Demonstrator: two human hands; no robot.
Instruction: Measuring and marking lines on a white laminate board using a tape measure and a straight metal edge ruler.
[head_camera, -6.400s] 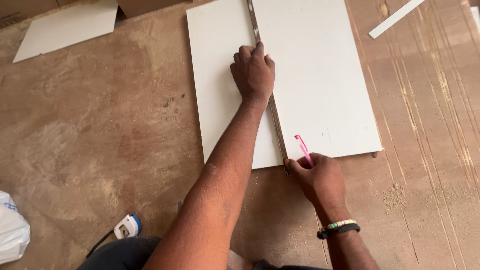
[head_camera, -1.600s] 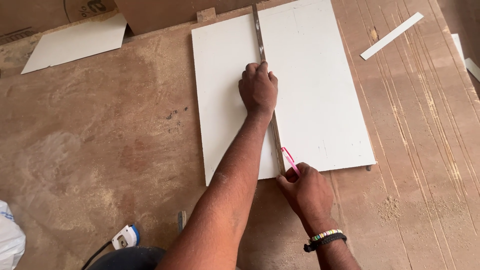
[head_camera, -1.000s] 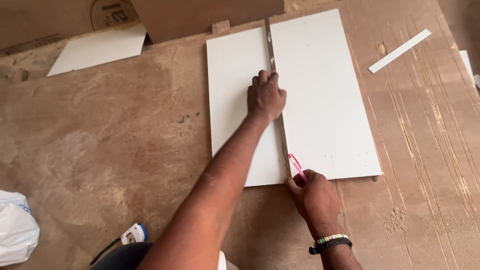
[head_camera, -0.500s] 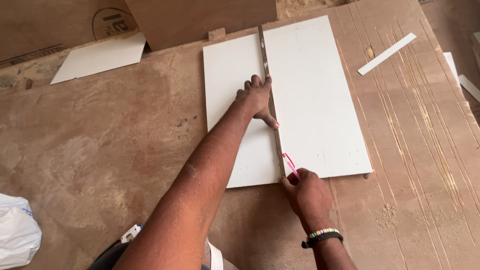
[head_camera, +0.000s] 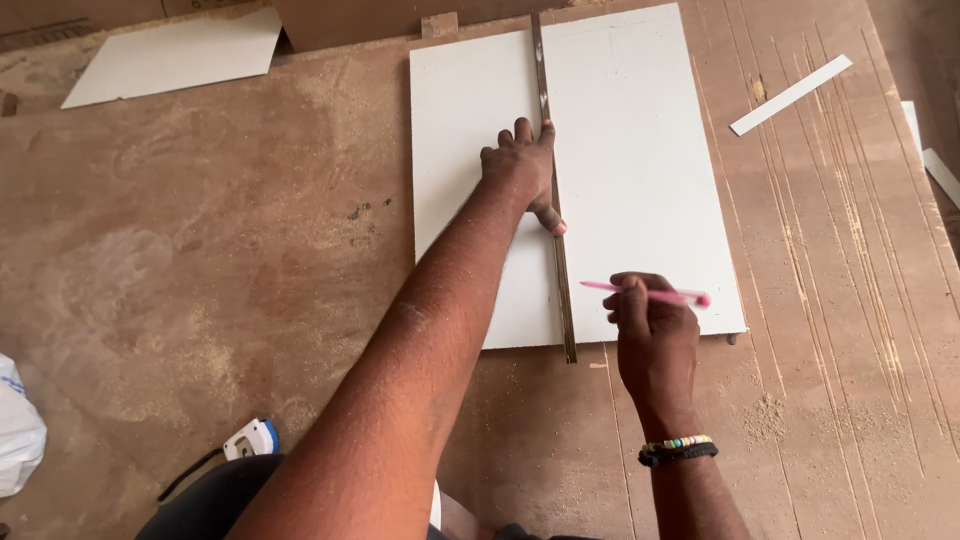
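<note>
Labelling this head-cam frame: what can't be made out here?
- White board: whether a line is drawn along the metal straightedge is too faint to tell; the left hand covers part of that edge.
- Pink pen: the right hand wraps its middle.
- White bag: cut off by the left frame edge.
- Small white and blue tool: too small to identify, partly behind the dark clothing.

White plastic bag (head_camera: 20, 430) at left edge, bulging, crumpled. Brown cardboard box (head_camera: 400, 15) at top edge, beyond white board.
</note>
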